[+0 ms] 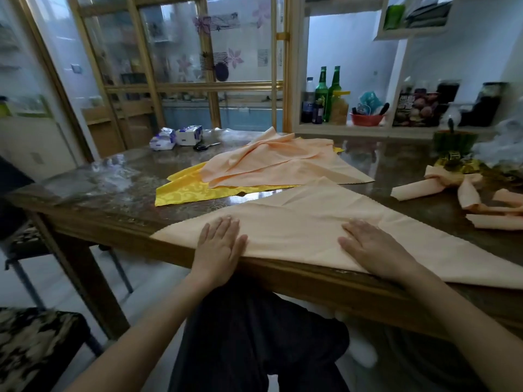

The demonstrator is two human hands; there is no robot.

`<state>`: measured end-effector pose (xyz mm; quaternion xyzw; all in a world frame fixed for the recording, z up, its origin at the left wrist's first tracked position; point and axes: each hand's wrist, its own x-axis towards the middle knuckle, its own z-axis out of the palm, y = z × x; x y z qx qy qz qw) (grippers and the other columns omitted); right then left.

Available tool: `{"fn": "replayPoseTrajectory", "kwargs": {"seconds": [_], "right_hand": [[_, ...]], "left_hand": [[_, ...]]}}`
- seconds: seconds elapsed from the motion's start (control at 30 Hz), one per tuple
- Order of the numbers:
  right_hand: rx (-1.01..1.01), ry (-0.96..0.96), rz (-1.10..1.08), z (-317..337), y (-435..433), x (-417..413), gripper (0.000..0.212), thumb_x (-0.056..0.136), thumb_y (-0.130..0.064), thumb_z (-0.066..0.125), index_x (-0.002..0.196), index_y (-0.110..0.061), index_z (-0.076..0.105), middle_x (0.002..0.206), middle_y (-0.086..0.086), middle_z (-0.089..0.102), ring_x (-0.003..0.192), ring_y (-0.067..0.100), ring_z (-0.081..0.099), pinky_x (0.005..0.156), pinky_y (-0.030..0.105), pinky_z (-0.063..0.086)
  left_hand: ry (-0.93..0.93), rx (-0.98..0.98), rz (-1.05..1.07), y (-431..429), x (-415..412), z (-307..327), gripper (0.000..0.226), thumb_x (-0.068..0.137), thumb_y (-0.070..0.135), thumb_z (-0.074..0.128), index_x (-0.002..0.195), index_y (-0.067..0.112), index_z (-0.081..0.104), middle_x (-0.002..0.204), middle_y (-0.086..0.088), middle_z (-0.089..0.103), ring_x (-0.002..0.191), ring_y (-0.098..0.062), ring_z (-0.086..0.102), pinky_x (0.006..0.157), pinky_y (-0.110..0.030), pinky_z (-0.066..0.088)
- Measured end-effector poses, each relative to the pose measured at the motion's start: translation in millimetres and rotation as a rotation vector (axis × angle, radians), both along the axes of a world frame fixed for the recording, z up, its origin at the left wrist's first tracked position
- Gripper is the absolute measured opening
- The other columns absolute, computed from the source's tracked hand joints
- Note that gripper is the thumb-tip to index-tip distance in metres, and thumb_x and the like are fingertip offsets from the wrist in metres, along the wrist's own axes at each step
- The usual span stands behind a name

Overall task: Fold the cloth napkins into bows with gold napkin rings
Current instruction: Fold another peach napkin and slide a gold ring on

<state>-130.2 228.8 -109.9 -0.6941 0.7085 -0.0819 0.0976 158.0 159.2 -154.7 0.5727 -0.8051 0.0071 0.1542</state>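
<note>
Pressed flat, fingers spread, left hand and right hand on the peach napkin near the table edge; soft, limp, probably best pinched at corners.

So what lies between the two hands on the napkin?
In the head view, only smooth peach napkin spans the stretch between the left hand and the right hand; both lie flat on it, with no ring or other object there.
</note>
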Motion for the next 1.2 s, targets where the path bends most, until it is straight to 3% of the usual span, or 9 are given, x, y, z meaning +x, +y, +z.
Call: {"fn": "replayPoseTrajectory", "kwargs": {"seconds": [0.13, 0.33, 0.47, 0.57, 0.73, 0.87, 1.07, 1.13, 1.2], "right_hand": [[-0.005, 0.002, -0.001, -3, -3, 4, 0.054, 0.099, -0.047, 0.026, 0.149, -0.025, 0.022, 0.158, -0.005, 0.014, 0.144, 0.011, 0.011, 0.116, 0.03, 0.01], [-0.004, 0.011, 0.003, -2, -4, 6, 0.054, 0.1, -0.047, 0.026, 0.149, -0.024, 0.02, 0.158, -0.005, 0.014, 0.144, 0.01, 0.011, 0.116, 0.029, 0.009], [0.029, -0.008, 0.009, 5, -9, 6, 0.054, 0.099, -0.045, 0.033, 0.147, -0.021, 0.025, 0.156, -0.001, 0.021, 0.142, 0.013, 0.02, 0.114, 0.029, 0.016], [-0.007, -0.111, -0.016, 18, -24, 2, 0.051, 0.095, -0.044, 0.045, 0.141, -0.024, 0.037, 0.148, -0.002, 0.035, 0.132, 0.013, 0.037, 0.108, 0.03, 0.03], [-0.105, -0.139, -0.085, 28, -77, -12, 0.044, 0.095, -0.034, 0.052, 0.135, -0.017, 0.047, 0.139, 0.004, 0.048, 0.123, 0.02, 0.048, 0.098, 0.029, 0.038], [-0.088, -0.145, -0.162, 24, -117, -33, 0.039, 0.093, -0.029, 0.054, 0.13, -0.018, 0.052, 0.136, 0.006, 0.05, 0.119, 0.022, 0.049, 0.093, 0.029, 0.04], [-0.034, -0.014, -0.182, 12, -150, -53, 0.035, 0.086, -0.036, 0.057, 0.119, -0.026, 0.055, 0.131, 0.006, 0.047, 0.121, 0.026, 0.043, 0.099, 0.038, 0.037], [0.029, -0.118, -0.176, 17, -156, -59, 0.038, 0.081, -0.036, 0.064, 0.115, -0.024, 0.051, 0.126, 0.003, 0.047, 0.114, 0.023, 0.046, 0.093, 0.034, 0.041], [0.121, -0.225, -0.176, 24, -162, -66, 0.027, 0.081, -0.031, 0.069, 0.097, -0.025, 0.048, 0.103, -0.006, 0.05, 0.096, 0.015, 0.05, 0.077, 0.024, 0.041]], "left_hand": [[0.142, -0.083, -0.017, -15, 43, -9, 0.098, 0.08, 0.071, -0.013, 0.142, 0.015, 0.039, 0.151, -0.003, 0.033, 0.142, -0.014, 0.022, 0.114, -0.026, 0.0], [0.15, -0.085, 0.017, -26, 81, -6, 0.083, 0.091, 0.061, -0.001, 0.137, 0.01, 0.047, 0.145, -0.006, 0.043, 0.139, -0.018, 0.031, 0.115, -0.03, 0.006], [0.215, -0.147, 0.091, -38, 82, 16, 0.042, 0.098, 0.023, 0.036, 0.133, 0.005, 0.05, 0.141, -0.012, 0.047, 0.137, -0.024, 0.034, 0.116, -0.044, 0.015], [0.276, -0.23, 0.074, -49, 61, 42, 0.035, 0.09, 0.002, 0.052, 0.124, 0.003, 0.058, 0.131, -0.017, 0.056, 0.128, -0.031, 0.045, 0.109, -0.048, 0.031], [0.25, -0.011, -0.154, -78, -26, 70, 0.026, 0.089, 0.013, 0.059, 0.115, 0.011, 0.063, 0.118, -0.008, 0.061, 0.108, -0.027, 0.055, 0.09, -0.035, 0.045], [0.105, 0.122, -0.214, -114, -98, 73, 0.038, 0.09, 0.021, 0.056, 0.127, 0.013, 0.052, 0.128, -0.009, 0.054, 0.118, -0.027, 0.048, 0.096, -0.033, 0.04], [-0.021, 0.268, -0.09, -159, -157, 61, 0.05, 0.086, 0.029, 0.057, 0.133, 0.016, 0.044, 0.133, -0.009, 0.044, 0.125, -0.028, 0.039, 0.098, -0.036, 0.036], [0.0, 0.401, -0.012, -167, -165, 66, 0.045, 0.08, 0.03, 0.06, 0.121, 0.014, 0.05, 0.121, -0.009, 0.051, 0.111, -0.028, 0.049, 0.087, -0.034, 0.042], [0.095, 0.558, 0.011, -177, -175, 73, 0.027, 0.075, 0.024, 0.062, 0.096, 0.008, 0.056, 0.092, -0.009, 0.062, 0.08, -0.026, 0.06, 0.066, -0.027, 0.046]]}}
